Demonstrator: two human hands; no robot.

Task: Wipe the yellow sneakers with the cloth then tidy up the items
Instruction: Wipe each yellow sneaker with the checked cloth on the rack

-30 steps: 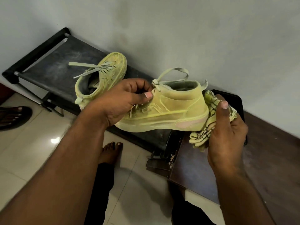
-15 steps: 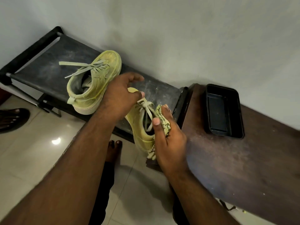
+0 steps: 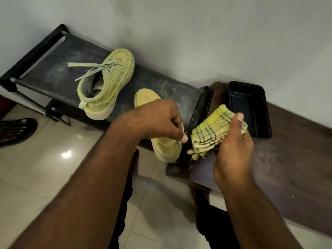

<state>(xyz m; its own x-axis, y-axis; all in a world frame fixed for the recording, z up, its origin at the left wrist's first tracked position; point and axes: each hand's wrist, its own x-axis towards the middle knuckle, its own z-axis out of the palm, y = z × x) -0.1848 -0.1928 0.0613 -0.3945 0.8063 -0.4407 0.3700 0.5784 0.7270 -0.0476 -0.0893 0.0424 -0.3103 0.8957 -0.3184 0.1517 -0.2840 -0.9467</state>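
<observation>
Cloth (image 3: 213, 132) has come off the sneaker; half a second ago my right hand (image 3: 233, 150) pressed it against the shoe, now it grips the bunched cloth just beside it. My left hand (image 3: 158, 121) curls round the near sneaker (image 3: 166, 147), toe pointing to the wall, on the black rack (image 3: 53, 74). Probably repositioning for another wipe. Second sneaker (image 3: 106, 83) sits on the rack, untouched. Black tray (image 3: 258, 133) on the wooden bench (image 3: 296, 159) looks empty.

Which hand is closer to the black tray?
The right hand. It holds the checked cloth right beside the black tray, partly in front of it. The left hand grips a yellow sneaker farther left.
</observation>
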